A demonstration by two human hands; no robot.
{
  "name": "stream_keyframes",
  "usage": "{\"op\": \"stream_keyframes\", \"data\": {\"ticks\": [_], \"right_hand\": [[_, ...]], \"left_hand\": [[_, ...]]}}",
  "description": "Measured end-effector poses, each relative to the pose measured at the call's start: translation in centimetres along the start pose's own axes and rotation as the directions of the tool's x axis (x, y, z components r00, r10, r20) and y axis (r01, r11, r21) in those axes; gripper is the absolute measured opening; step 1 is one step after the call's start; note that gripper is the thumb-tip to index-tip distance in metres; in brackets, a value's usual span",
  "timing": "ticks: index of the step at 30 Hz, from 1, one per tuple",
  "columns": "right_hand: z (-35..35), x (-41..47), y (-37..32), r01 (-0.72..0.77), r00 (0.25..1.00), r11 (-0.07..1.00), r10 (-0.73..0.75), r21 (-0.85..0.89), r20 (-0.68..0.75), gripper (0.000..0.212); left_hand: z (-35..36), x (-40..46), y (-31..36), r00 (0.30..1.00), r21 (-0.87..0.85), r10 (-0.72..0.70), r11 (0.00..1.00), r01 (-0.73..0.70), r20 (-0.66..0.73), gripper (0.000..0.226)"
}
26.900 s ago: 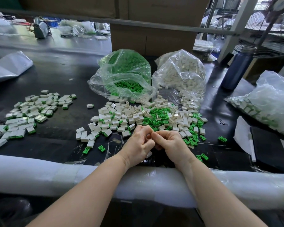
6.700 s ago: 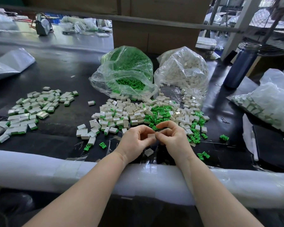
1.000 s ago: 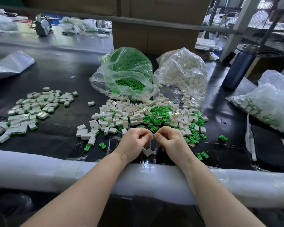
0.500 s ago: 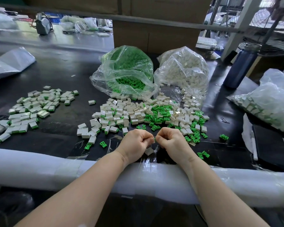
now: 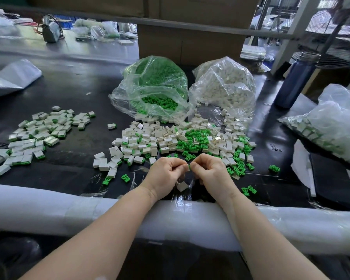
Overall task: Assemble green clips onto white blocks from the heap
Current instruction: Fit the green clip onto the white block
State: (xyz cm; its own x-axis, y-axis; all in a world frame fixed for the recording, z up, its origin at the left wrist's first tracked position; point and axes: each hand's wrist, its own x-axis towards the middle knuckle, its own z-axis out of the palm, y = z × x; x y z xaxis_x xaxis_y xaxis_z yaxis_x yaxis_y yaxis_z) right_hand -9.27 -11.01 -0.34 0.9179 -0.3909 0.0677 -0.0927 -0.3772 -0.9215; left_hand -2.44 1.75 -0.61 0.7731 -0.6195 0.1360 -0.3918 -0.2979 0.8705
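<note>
Head view. My left hand point(image 5: 165, 174) and right hand point(image 5: 211, 172) meet fingertip to fingertip over the near edge of the black tabletop point(image 5: 73, 87), both with fingers curled tight. Between the tips only a sliver of a small piece point(image 5: 188, 167) shows, pale with a green edge; most of it is buried under my fingers, so I cannot tell how far the clip is seated in the block. Which hand carries which part is also hidden. Both hands are clamped on it.

Against half a second ago: the hands sit in almost the same spot, knuckles a touch higher, the pinched piece still between them. The loose white block point(image 5: 181, 186) below my left thumb has stayed put.

That block lies on crinkled clear film just under and between the two hands, apart from the fingers. The heap point(image 5: 176, 140) of white blocks and green clips spreads just beyond my knuckles, nearest pieces close to the fingertips. Finished pile point(image 5: 36, 134) lies well off to the left. Behind the heap stand the bag of green clips point(image 5: 152, 87) and the bag of white blocks point(image 5: 224, 85), side by side and touching. Foam-wrapped rail point(image 5: 49, 207) crosses under both forearms. Another bag at right is cut off by the frame edge.
</note>
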Motion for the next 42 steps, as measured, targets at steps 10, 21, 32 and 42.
{"op": "stream_keyframes", "data": {"ticks": [10, 21, 32, 42], "right_hand": [[-0.14, -0.13, 0.04, 0.0, 0.998, 0.974, 0.016, 0.225, -0.068, 0.015], [-0.11, -0.32, -0.11, 0.054, 0.996, 0.991, -0.044, 0.122, -0.079, 0.016], [-0.18, -0.3, -0.31, -0.016, 0.999, 0.998, 0.017, -0.06, 0.03, 0.017], [-0.27, -0.17, -0.1, -0.007, 0.996, 0.976, 0.026, 0.219, -0.083, 0.014]], "left_hand": [[0.1, 0.14, -0.1, 0.999, -0.167, -0.019, 0.986, 0.014, -0.026, 0.01], [-0.1, 0.24, -0.17, 0.999, -0.183, -0.034, 0.983, 0.033, -0.001, 0.013], [-0.26, 0.13, -0.21, 0.998, -0.05, -0.03, 0.998, 0.033, 0.059, 0.012], [0.16, 0.14, -0.4, 0.999, -0.139, 0.021, 0.99, -0.016, 0.034, 0.023]]}}
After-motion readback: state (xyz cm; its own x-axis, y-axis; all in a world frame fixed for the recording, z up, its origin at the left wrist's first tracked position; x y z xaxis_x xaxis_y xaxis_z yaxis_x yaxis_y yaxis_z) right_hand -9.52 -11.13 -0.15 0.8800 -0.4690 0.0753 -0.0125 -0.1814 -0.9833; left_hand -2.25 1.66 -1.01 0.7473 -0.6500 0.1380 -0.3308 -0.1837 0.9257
